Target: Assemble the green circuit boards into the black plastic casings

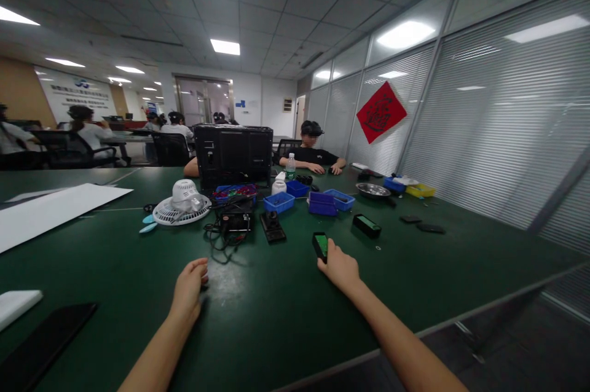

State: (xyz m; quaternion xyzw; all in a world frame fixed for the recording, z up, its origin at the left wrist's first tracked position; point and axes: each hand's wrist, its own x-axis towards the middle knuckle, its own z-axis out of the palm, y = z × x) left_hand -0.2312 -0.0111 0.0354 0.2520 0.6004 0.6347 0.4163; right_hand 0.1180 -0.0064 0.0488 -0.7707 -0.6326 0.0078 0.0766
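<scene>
My right hand (pixel 340 266) is closed on a small black rectangular box with a green circuit board in its open top (pixel 319 244), with fingers and thumb on the near end. The box is on or just above the green table. My left hand (pixel 188 290) is over the table to the left, its fingers curled in and nothing visible in them. Beyond my right hand lies a similar black box with a green top (pixel 367 225). A black stand-like device (pixel 273 229) and a black power unit with tangled cables (pixel 236 221) sit between and beyond my hands.
A white fan part (pixel 182 211) lies at the left, in front of a black monitor-like housing (pixel 233 155). Blue trays (pixel 279 202), a metal bowl (pixel 372 190) and a yellow tray (pixel 419 190) stand farther back. Across the table sits a person (pixel 313 152). Flat black pieces (pixel 431 228) lie right.
</scene>
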